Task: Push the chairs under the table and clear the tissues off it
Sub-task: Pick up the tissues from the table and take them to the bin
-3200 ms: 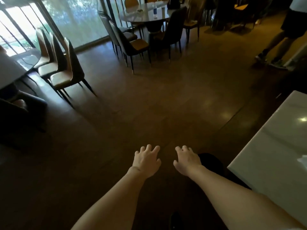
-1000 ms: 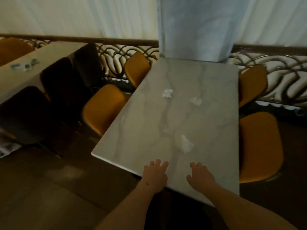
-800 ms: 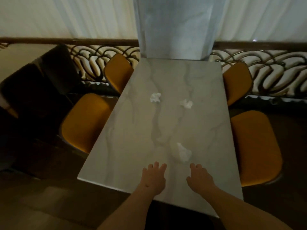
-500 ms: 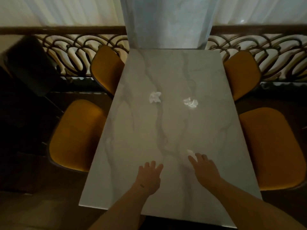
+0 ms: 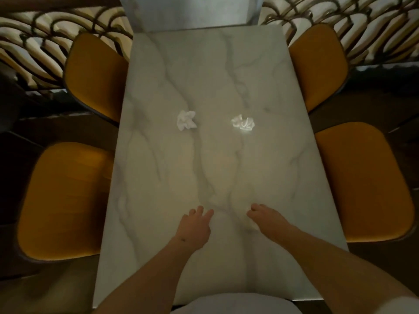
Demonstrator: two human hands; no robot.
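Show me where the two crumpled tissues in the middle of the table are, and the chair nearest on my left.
Left tissue (image 5: 186,120): head view, middle of the crumpled wad.
Right tissue (image 5: 243,123): head view, middle of the wad.
Near left chair (image 5: 65,200): head view, middle of its orange seat.

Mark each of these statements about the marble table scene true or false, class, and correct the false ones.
1. Two crumpled white tissues, the left tissue and the right tissue, lie in the open on the grey-veined marble table. True.
2. The left hand grips a tissue. False: its fingers are spread and it holds nothing.
3. A third crumpled tissue shows under the right hand, whose fingers curl round it. True.
4. Three orange padded chairs stand at the table. False: four, the near left chair, far left chair, near right chair and far right chair.
5. A water bottle stands on the table. False: only tissues lie there.
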